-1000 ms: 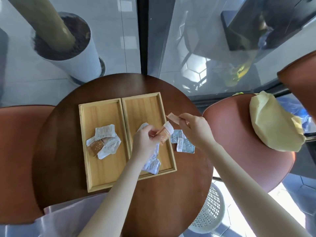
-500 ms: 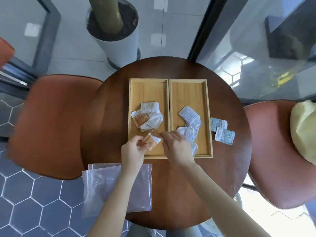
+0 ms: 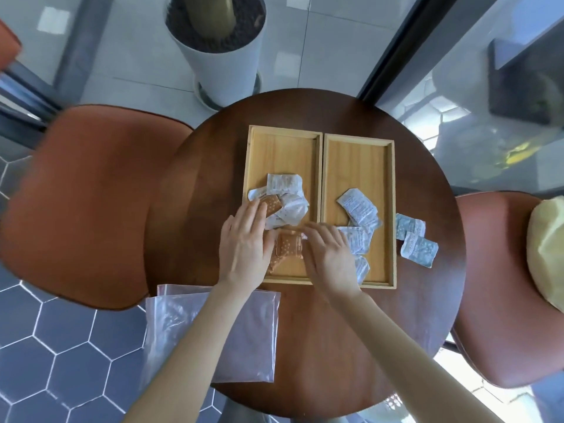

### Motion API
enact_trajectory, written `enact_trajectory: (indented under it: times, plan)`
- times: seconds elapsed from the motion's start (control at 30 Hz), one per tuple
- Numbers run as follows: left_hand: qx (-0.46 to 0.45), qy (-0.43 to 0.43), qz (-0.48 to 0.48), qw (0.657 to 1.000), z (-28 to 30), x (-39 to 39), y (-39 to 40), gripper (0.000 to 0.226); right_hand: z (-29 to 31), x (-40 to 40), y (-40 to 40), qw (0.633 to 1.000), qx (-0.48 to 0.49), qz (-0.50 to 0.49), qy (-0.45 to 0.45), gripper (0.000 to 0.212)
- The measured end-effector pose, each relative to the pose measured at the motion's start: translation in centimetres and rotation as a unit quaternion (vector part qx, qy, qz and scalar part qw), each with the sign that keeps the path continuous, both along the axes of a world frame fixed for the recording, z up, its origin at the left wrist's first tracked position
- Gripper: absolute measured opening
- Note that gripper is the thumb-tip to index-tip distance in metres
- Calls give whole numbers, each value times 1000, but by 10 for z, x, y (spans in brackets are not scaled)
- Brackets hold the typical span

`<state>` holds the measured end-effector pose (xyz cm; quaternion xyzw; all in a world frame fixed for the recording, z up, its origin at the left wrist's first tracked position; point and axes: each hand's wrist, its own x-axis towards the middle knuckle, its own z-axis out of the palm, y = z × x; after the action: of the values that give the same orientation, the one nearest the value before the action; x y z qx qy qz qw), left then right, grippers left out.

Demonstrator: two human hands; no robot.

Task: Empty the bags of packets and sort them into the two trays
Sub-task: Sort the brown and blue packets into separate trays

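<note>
Now lying flat in the near end of the left tray (image 3: 282,148), no longer pinched up between fingertips as half a second back: the orange packet (image 3: 288,250). Resting on either side of it, both hands spread and palm-down, gripping nothing: left hand (image 3: 244,248) covering the tray's near-left rim and reaching toward the pile of white and orange packets (image 3: 282,201), right hand (image 3: 331,257) straddling the divide between the trays, fingers just touching the orange packet's edge.

Sitting in the right tray (image 3: 358,160): a cluster of pale blue-white packets (image 3: 358,209), partly hidden under the right hand. Still waiting outside any tray, on the round table (image 3: 335,346) just beside the right tray's outer rim: two blue packets (image 3: 416,239). Lying flat at the near-left table edge, overhanging it slightly and looking empty: a clear plastic bag (image 3: 213,331).

Risks from here, as judgement only: dragging the right palm back and sweeping packets across the shared rim into the wrong tray; forgetting the two loose ones on the table, sitting near the edge and easily knocked off by a passing forearm; brushing the overhanging bag with the left arm and sending it to the floor. Mixing up look-alike white wrappers also possible, print being too small to read.
</note>
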<state>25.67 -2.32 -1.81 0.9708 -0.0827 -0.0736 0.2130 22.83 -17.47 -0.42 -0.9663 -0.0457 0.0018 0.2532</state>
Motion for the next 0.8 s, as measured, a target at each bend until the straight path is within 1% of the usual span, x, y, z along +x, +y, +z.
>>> enact_trajectory:
  times: [0.07,0.1,0.17,0.23,0.3,0.33,0.47,0.57,0.67,0.73,0.8]
  plan:
    - [23,19,-14,999,-5,3,1,51,4,21,4,1000,16,-22,-13,33]
    - [34,22,-19,999,-7,4,2,52,5,32,7,1000,13,-19,-3,40]
    - [47,24,-27,998,-10,6,3,55,3,50,10,999,-11,20,48,55]
    - [57,31,-31,997,-11,8,5,56,-2,66,10,992,-44,68,100,61]
    - [59,39,-29,997,-13,10,6,56,-8,75,8,986,-61,97,123,56]
    - [59,42,-27,997,-13,11,7,56,-10,78,6,986,-59,101,119,53]
    - [56,45,-24,997,-13,19,3,54,-13,83,0,994,-22,84,64,39]
    - [68,42,-24,997,-12,31,1,53,-8,91,-3,996,46,47,53,30]
    - [77,47,-28,996,-12,43,1,54,-1,100,-6,988,133,-42,61,23]
    - [73,51,-26,996,-12,51,0,55,2,108,-11,968,203,-118,93,20]
    - [47,41,-11,998,-11,55,-3,53,3,116,-14,925,289,-195,151,18]
